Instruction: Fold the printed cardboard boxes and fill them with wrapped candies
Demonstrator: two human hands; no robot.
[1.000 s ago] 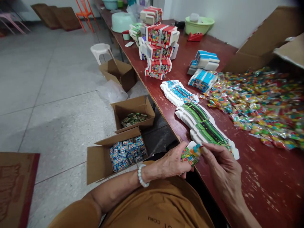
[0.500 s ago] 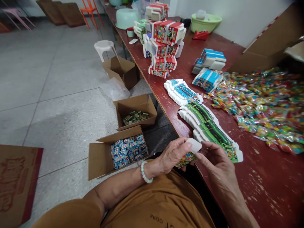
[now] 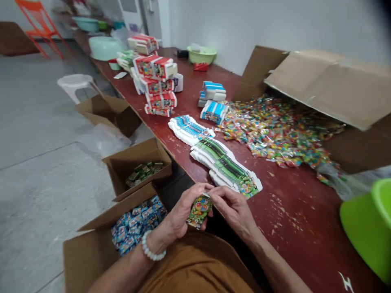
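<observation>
A small green printed carton [image 3: 199, 211] is held in my left hand [image 3: 185, 207], its colourful front facing up. My left fingers and thumb wrap round its sides. At the carton's top end, my right hand [image 3: 233, 205] has its thumb and fingertips pinched on the edge, where the flap was. Just beyond my hands, a fanned row of flat green cartons [image 3: 227, 165] lies on the dark red table [image 3: 284, 232]. A fanned row of blue cartons [image 3: 189, 129] continues behind it.
Wrapped candies [image 3: 269, 130] spill from a tipped cardboard box [image 3: 324, 81]. Banded red carton stacks [image 3: 155, 67] and blue bundles [image 3: 214, 110] stand farther back. A green tub [image 3: 371, 219] sits at right. Boxes holding blue packets [image 3: 137, 221] and green packets [image 3: 143, 173] are at left, below the table.
The white flap at the carton's top is now folded down, and its printed front faces up. My view has swung right, bringing the green tub and more of the tipped box into sight.
</observation>
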